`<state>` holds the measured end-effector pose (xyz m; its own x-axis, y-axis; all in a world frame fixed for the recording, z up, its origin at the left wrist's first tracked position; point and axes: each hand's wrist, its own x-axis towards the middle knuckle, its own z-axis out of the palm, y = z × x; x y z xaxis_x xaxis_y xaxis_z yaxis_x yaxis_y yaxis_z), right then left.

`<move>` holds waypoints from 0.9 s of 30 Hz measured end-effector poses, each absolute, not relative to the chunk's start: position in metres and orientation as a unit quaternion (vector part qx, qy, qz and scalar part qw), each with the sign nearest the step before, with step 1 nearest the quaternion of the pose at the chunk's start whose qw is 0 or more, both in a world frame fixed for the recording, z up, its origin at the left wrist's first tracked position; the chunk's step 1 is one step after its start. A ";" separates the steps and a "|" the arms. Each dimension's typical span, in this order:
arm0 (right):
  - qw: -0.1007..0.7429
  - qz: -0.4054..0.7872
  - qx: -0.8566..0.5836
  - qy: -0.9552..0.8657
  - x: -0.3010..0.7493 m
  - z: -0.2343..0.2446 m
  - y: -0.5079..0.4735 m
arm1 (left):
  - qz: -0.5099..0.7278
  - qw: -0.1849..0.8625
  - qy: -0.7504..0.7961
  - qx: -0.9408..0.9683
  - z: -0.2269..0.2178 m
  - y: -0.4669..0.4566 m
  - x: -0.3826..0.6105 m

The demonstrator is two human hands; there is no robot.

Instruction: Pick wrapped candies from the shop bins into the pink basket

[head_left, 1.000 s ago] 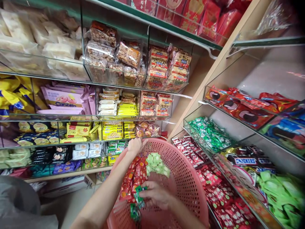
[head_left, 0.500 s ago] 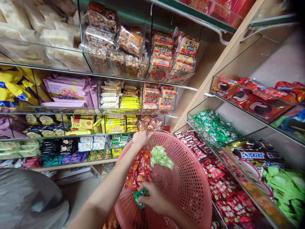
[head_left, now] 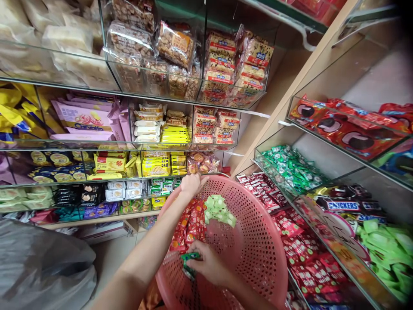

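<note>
My right hand's (head_left: 206, 261) fingers pinch green packets (head_left: 189, 257) inside pink basket (head_left: 263, 245), just beside red packets (head_left: 195, 219); my left hand (head_left: 191, 185) grasps basket's far rim; I advise steady rim, light pinch, low release, wrappers uncrushed.

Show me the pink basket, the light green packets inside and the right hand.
Pink basket (head_left: 263, 239), head view: inner wall.
Light green packets (head_left: 219, 210), head view: pile's middle.
Right hand (head_left: 209, 262), head view: its back.

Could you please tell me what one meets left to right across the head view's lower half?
Grey material, red packets in the pink basket, pale green packets inside it, dark red shelf packets, lime green packets.
</note>
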<state>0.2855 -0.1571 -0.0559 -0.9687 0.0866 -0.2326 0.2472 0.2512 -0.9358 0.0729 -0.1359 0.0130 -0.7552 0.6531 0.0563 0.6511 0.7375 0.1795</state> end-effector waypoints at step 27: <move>0.161 -0.540 0.201 0.801 0.289 -0.061 -0.162 | 0.083 0.020 0.926 0.366 0.015 -0.138 0.073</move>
